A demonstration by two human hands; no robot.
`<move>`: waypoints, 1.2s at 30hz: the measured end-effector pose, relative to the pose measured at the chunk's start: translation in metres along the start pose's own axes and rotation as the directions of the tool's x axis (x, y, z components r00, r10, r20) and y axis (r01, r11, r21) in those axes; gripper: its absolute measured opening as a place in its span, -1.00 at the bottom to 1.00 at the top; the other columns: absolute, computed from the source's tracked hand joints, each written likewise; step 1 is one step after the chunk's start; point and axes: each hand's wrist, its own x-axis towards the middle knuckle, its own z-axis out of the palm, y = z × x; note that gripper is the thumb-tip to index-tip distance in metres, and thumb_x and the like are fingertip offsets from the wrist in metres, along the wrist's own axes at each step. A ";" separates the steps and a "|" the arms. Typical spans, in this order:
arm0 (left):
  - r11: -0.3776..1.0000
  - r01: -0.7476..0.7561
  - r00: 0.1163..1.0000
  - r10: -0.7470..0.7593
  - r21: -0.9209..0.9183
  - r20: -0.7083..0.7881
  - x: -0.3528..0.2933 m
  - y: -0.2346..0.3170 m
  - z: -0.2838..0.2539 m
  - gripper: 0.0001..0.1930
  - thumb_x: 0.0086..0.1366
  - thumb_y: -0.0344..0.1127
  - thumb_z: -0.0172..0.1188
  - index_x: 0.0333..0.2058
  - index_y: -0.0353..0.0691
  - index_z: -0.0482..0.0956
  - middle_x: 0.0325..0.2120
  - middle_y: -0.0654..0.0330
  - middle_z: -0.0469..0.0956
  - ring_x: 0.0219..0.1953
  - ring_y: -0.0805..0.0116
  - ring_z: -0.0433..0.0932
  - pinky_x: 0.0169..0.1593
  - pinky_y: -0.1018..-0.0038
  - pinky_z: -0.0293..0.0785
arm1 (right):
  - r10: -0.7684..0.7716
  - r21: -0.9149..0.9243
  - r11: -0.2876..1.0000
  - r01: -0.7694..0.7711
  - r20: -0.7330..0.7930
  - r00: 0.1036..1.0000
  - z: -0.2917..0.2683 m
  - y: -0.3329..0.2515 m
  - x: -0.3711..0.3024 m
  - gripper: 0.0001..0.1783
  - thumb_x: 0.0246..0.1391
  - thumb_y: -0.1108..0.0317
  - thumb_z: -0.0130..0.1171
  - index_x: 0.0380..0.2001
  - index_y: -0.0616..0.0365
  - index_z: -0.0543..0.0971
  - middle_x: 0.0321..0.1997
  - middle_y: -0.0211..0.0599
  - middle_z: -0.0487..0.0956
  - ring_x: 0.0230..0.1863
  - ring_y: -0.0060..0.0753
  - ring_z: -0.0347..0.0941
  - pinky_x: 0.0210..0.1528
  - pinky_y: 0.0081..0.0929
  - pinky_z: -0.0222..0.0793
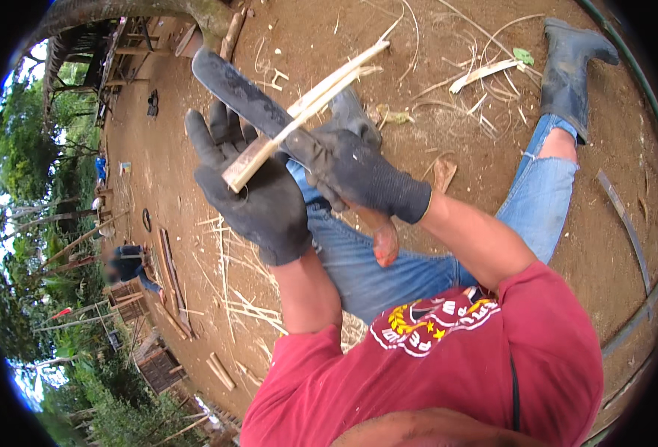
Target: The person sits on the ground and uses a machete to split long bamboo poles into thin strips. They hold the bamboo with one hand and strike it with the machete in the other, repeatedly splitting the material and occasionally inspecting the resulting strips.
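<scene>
My left hand [258, 190], in a dark work glove, is palm up with its fingers stretched out and apart. A split length of pale wood [250, 162] has its near end over that palm, and its splintered far end points up and to the right. My right hand [351, 167], gloved too, is closed round a machete [243, 93]. The dark blade reaches up and left, crossing the wood close to my right fingers. Below that hand shows the reddish butt of the machete's handle [385, 246]. Whether my right fingers also touch the wood, I cannot tell.
My legs in blue jeans [388, 279] are spread on the dirt ground, with a rubber boot [567, 71] at the upper right. Wood shavings [493, 74] and thin strips [243, 298] lie scattered. Another person [128, 264] bends near long planks [171, 276] at the left.
</scene>
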 end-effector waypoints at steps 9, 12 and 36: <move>0.719 -0.268 0.962 0.232 0.641 0.142 0.002 -0.003 -0.004 -0.22 0.46 0.20 -0.29 0.37 -0.37 -0.02 0.18 0.03 0.33 0.13 0.27 0.37 0.19 0.30 0.30 | -0.199 -0.337 0.926 0.169 -0.056 0.978 0.013 -0.021 -0.003 -0.29 0.28 -0.29 -0.12 -0.23 0.25 0.60 -0.64 -0.27 0.50 -0.63 -0.45 0.45 -0.50 -0.38 0.40; 0.999 0.053 0.999 -0.053 0.012 0.002 0.001 0.005 -0.001 -0.28 0.46 0.18 -0.26 0.33 -0.33 0.12 0.24 -0.02 0.29 0.23 0.13 0.32 0.32 0.17 0.17 | 0.064 -0.294 0.953 -0.080 -0.062 0.996 0.016 -0.038 -0.005 -0.31 0.28 -0.27 -0.10 -0.17 0.22 0.60 -0.63 -0.20 0.51 -0.58 -0.39 0.50 -0.40 -0.37 0.44; 0.997 0.066 0.994 -0.063 -0.033 0.088 -0.001 0.001 0.002 -0.34 0.48 0.11 -0.26 0.34 -0.26 0.10 0.28 -0.05 0.23 0.30 0.08 0.27 0.33 0.19 0.22 | -0.318 -0.345 0.893 0.290 -0.026 0.948 0.012 -0.019 -0.009 -0.47 0.31 -0.03 0.02 -0.01 0.29 0.47 -0.36 -0.21 0.55 -0.51 -0.47 0.54 -0.39 -0.55 0.51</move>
